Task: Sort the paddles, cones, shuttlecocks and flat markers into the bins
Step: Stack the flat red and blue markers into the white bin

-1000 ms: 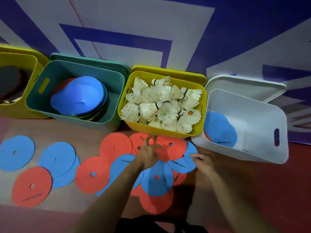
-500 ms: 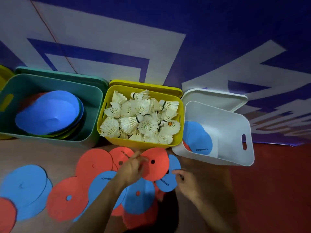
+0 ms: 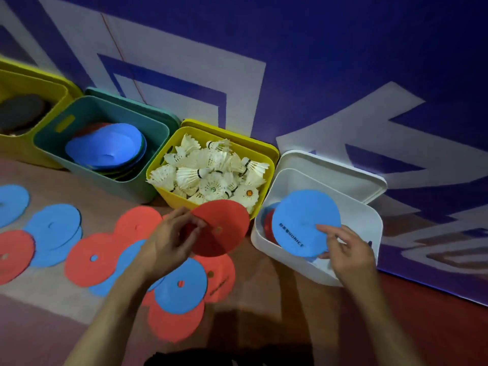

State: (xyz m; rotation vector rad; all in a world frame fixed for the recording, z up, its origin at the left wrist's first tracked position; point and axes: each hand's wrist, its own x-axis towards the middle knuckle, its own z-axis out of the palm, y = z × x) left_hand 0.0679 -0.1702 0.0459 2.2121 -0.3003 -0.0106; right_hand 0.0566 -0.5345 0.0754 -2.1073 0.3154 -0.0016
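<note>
The right hand [image 3: 346, 249] pinches a blue marker [image 3: 303, 220] by its near edge and holds it over the white bin [image 3: 369, 225], where red and blue markers already lie. The left hand [image 3: 169, 241] grips a red marker [image 3: 224, 223] lifted off the floor [image 3: 264, 299], just in front of the yellow bin [image 3: 169, 196], which is heaped with shuttlecocks [image 3: 211, 175]. The teal bin [image 3: 105, 178] holds stacked cones [image 3: 105, 146]; a second yellow bin [image 3: 21, 149] at far left holds dark shapes, probably paddles. Those three sorts look done. What remains is the markers: many red and blue discs [image 3: 95, 257] lie overlapped on the floor, so this last part seems barely begun.
</note>
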